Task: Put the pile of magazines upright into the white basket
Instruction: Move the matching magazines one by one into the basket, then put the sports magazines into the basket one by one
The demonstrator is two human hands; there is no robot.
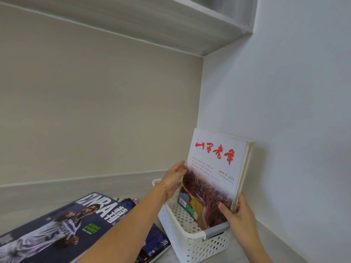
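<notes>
Partway done, by the look of it. Near left, NBA magazine (62, 230) plus at least one more under it lie flat on the desk (28, 204), not yet moved. Near right, right hand (238, 218) pinches the lower right corner of a small upright stack, red-titled magazine (212, 179) in front, bottom edge inside the white basket (191, 243). Left hand (173, 178) grips its left edge. Stack leans toward the right wall (294, 111). Left to do: release the stack, then bring over the flat ones.
</notes>
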